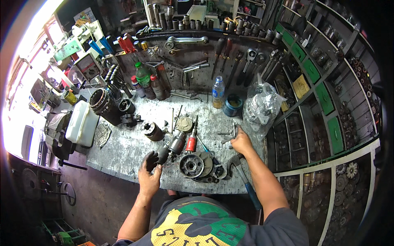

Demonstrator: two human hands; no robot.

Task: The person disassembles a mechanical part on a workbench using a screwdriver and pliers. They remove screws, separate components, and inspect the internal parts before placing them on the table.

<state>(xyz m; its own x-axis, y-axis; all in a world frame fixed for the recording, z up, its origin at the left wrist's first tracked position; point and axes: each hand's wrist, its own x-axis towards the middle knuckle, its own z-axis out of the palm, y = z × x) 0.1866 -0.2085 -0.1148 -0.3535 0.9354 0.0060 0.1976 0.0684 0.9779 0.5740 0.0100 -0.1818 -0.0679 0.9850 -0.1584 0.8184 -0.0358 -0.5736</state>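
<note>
My left hand [149, 174], its fingertips blackened, is at the bench's front edge with thumb and fingers apart. Right beside it is the dark end of a motor armature [177, 143]; whether they touch is hard to tell. My right hand [242, 142] is closed on a metal three-way socket wrench [228, 133] at the right of the bench. Between my hands lie a round metal housing [191, 165], a red-handled tool [191, 143] and a teal-handled screwdriver [202, 143]. A hammer [244, 180] with a blue handle rests below my right hand, overhanging the front edge.
A hollow motor casing [152, 131] and round metal cover [184, 124] lie farther back. A plastic bottle [218, 92], blue tub [233, 105] and bagged metal parts [262, 107] stand back right. At left are a white container [82, 124] and a large dark cylinder [103, 105].
</note>
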